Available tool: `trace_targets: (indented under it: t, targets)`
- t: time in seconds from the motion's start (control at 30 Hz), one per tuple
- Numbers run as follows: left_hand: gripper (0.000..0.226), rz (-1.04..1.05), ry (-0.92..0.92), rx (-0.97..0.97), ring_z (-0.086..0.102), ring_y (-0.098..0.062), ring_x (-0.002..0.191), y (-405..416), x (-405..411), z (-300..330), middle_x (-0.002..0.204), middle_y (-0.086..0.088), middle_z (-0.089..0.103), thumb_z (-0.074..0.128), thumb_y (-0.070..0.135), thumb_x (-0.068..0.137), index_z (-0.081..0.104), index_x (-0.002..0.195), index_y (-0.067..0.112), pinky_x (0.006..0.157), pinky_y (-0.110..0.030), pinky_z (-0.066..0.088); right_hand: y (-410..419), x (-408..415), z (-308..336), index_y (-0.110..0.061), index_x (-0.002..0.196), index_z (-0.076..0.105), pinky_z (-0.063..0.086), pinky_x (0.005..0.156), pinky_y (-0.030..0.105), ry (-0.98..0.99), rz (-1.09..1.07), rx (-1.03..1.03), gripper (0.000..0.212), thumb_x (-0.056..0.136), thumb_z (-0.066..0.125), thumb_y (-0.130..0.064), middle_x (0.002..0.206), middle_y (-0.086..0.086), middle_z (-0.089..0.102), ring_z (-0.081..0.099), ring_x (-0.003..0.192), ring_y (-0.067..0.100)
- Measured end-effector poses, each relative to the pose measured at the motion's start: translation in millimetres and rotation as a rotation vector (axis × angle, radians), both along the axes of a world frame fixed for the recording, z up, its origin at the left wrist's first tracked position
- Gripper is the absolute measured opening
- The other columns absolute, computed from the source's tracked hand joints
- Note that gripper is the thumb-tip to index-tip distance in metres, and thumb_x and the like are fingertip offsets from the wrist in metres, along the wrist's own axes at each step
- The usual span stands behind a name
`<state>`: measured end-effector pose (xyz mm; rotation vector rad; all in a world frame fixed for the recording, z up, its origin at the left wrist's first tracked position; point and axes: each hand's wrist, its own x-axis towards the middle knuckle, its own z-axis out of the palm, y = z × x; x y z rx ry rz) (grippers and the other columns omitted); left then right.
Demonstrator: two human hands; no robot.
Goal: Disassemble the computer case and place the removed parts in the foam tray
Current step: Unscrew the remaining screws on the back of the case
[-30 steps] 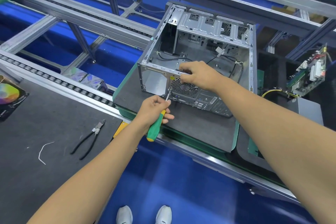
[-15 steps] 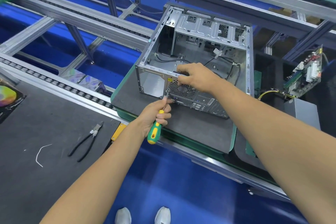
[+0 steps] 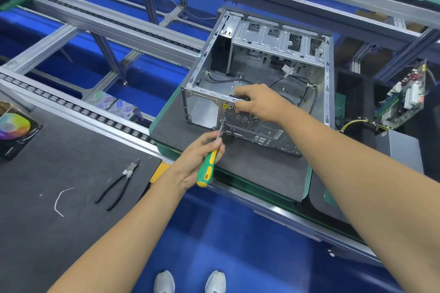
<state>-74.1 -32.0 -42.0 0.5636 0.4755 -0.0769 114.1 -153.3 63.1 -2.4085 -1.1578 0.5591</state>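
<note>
At frame centre, the left hand grips a green screwdriver, its tip against the computer case. The right hand curls over the case's rear top edge.

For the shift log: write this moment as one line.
left hand: holds screwdriver, tip at case rear | right hand: grips computer case top rear edge | pliers: on mat
</note>
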Motion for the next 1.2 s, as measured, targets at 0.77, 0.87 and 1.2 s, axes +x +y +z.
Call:
trace_targets:
  t: [0.77, 0.87, 1.2]
  targets:
    - [0.031, 0.099, 0.331, 0.665, 0.071, -0.016, 0.063, -13, -24, 0, 0.074, -0.002, 0.071, 0.085, 0.016, 0.084, 0.056, 0.092, 0.011, 0.056, -0.035, 0.061, -2, -1, -2, -0.028, 0.076, 0.066, 0.036, 0.056, 0.027, -0.030, -0.023, 0.029, 0.012, 0.085, 0.058, -0.029, 0.072, -0.011, 0.072, 0.051, 0.055, 0.008]
    - [0.027, 0.080, 0.346, 0.823, 0.075, -0.015, 0.075, -17, -31, -4, 0.094, -0.006, 0.073, 0.080, 0.032, 0.088, 0.064, 0.101, 0.013, 0.067, -0.039, 0.061, -2, -2, -2, -0.030, 0.074, 0.066, 0.037, 0.057, 0.028, -0.030, -0.027, 0.028, 0.013, 0.086, 0.059, -0.028, 0.070, -0.006, 0.070, 0.051, 0.056, 0.012]
    - [0.037, -0.074, 0.295, 0.324, 0.041, -0.005, 0.051, -6, -32, -2, 0.079, 0.005, 0.061, 0.062, 0.046, 0.099, 0.069, 0.108, 0.011, 0.037, -0.017, 0.031, -1, -4, 1, -0.031, 0.071, 0.062, 0.044, 0.065, 0.035, -0.061, -0.019, -0.011, 0.017, 0.087, 0.059, -0.027, 0.068, 0.000, 0.065, 0.051, 0.063, 0.020]
